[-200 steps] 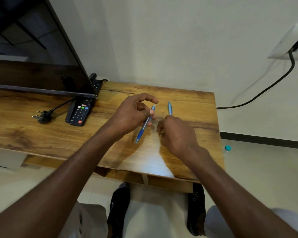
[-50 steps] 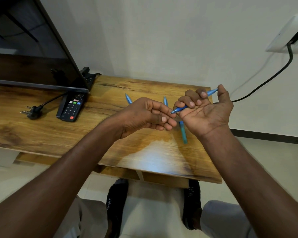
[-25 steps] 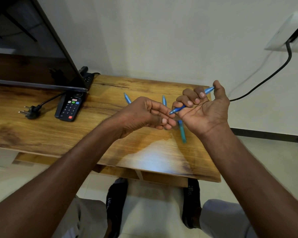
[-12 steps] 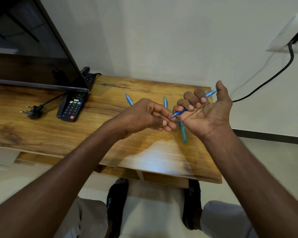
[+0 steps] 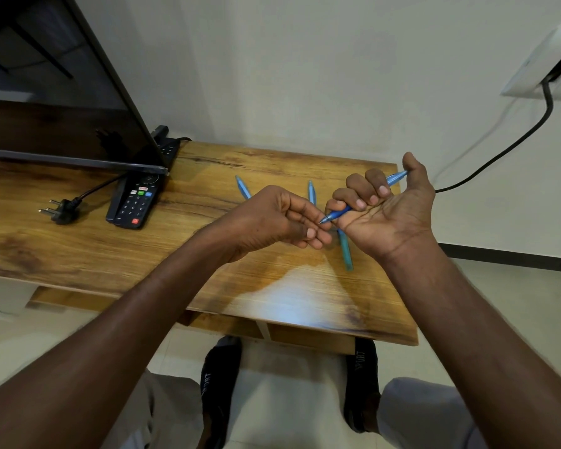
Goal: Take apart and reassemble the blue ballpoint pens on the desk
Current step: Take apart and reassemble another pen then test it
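The right hand, palm up, curls its fingers round a slim, smooth blue plastic pen above the glossy wood-grain desk. The pen's long axis slants from far right to near left, its pointed metal tip facing the left hand, whose fingertips are bunched narrowly at that tip. Three more blue pen pieces lie on the desk beyond and beneath the hands.

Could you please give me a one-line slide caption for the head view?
Right hand grips a blue pen while the left hand works at its tip above the desk.
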